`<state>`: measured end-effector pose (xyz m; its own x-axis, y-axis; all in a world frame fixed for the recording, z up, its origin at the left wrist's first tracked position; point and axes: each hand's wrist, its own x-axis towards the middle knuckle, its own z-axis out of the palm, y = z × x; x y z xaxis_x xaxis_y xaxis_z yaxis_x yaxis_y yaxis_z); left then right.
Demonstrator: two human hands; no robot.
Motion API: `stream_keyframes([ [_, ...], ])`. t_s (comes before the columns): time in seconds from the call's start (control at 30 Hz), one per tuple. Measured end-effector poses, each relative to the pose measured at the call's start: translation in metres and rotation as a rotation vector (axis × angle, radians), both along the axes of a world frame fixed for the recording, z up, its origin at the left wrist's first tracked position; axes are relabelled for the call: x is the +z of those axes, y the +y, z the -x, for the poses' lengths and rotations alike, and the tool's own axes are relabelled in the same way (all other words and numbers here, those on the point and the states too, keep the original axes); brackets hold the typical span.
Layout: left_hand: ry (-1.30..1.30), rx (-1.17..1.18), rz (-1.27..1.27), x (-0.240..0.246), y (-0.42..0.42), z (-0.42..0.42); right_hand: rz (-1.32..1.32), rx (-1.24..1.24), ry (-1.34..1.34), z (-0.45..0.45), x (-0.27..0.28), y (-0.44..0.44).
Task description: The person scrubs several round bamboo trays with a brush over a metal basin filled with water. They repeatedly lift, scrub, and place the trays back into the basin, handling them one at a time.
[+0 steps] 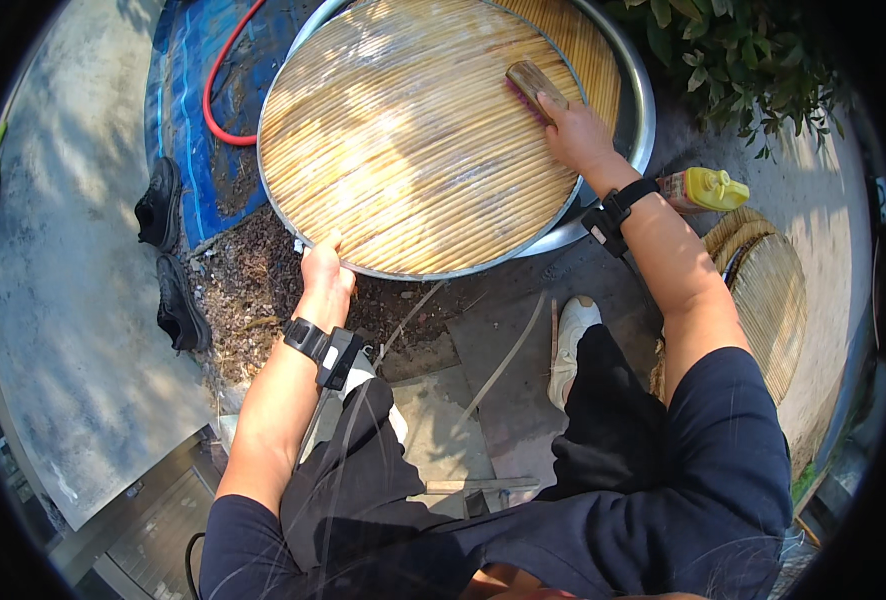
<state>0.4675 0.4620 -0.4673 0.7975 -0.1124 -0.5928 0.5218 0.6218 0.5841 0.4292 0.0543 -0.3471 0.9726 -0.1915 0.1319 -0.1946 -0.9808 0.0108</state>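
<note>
A large round mat of slatted bamboo or reed [413, 165] with a thin metal-looking rim leans over a wide metal basin [644, 97]. My left hand [326, 271] grips the near-left edge of this mat, thumb on top. In my right hand [579, 135] is a wooden-backed scrub brush [536, 86], its pinkish bristles against the mat's right side. Behind, a second slatted round [593, 45] shows inside the basin, partly covered by the first. Patches of the front mat look wet and whitish under bright sun.
Right of the basin stands a yellow-capped jug [709, 189] beside stacked slatted rounds [771, 307]. A red hose [210, 90] curves over a blue tarp [187, 150] at left. Black shoes [161, 202] lie by gravelly soil [251, 300]. Leafy branches [743, 60] overhang the upper right.
</note>
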Motion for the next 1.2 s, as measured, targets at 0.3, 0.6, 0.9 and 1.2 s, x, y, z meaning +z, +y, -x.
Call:
stream_keyframes([
  [0.3, -0.087, 0.018, 0.0, 0.018, -0.004, -0.005, -0.054, -0.145, -0.028, 0.004, -0.008, -0.04],
  [0.6, -0.108, 0.098, -0.103, 0.013, -0.012, -0.01, -0.175, 0.343, -0.047, 0.046, -0.021, 0.119],
  [0.9, -0.094, 0.078, -0.051, 0.016, -0.012, -0.003, -0.147, 0.439, -0.03, 0.095, -0.014, 0.108],
  [1.2, -0.264, -0.022, -0.041, 0.007, -0.001, 0.005, -0.149, 0.259, -0.098, 0.091, -0.028, 0.056],
])
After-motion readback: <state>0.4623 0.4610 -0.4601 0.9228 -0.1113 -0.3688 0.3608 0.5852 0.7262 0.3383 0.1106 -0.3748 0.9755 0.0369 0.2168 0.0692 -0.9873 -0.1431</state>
